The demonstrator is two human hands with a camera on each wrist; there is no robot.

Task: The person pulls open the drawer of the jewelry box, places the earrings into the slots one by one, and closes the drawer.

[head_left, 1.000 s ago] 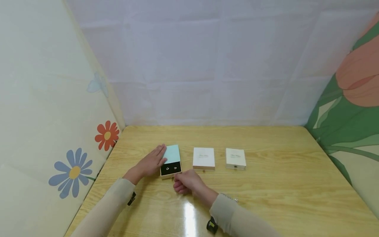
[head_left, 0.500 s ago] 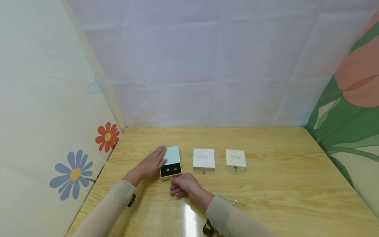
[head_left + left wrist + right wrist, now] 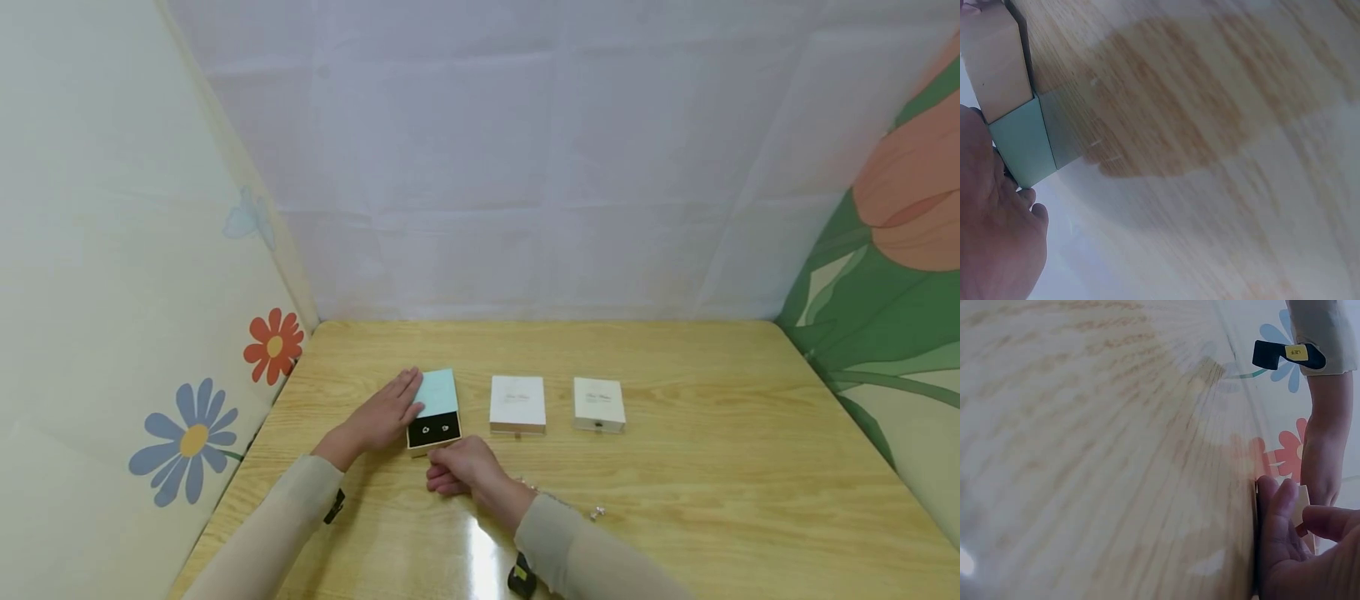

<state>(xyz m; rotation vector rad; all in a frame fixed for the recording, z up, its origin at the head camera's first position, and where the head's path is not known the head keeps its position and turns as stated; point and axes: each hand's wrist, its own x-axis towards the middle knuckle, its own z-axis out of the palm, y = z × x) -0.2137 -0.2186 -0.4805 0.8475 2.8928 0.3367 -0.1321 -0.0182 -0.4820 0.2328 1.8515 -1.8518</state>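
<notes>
A slide-out jewellery box with a pale turquoise sleeve (image 3: 437,392) lies on the table, its drawer (image 3: 435,447) partly drawn out toward me. On the drawer's black lining sit two small silvery earrings (image 3: 425,430). Flat along the box's left side, my left hand (image 3: 378,412) rests with straight fingers, thumb on the sleeve's top. At the drawer's front, my right hand (image 3: 468,467) pinches a small brown pull tab (image 3: 1301,530) between thumb and curled fingers. The left wrist view shows the turquoise sleeve (image 3: 1024,142) and the beige drawer side (image 3: 999,62).
To the right stand a white box (image 3: 517,402) and a cream box (image 3: 599,402), both closed. Small silvery jewellery pieces (image 3: 596,512) lie beside my right forearm. A white cloth backdrop (image 3: 540,167) rises behind the wooden table (image 3: 712,450).
My right hand has shifted slightly left and toward me along the drawer's front. The left hand stays in place. How far the drawer stands out looks nearly the same.
</notes>
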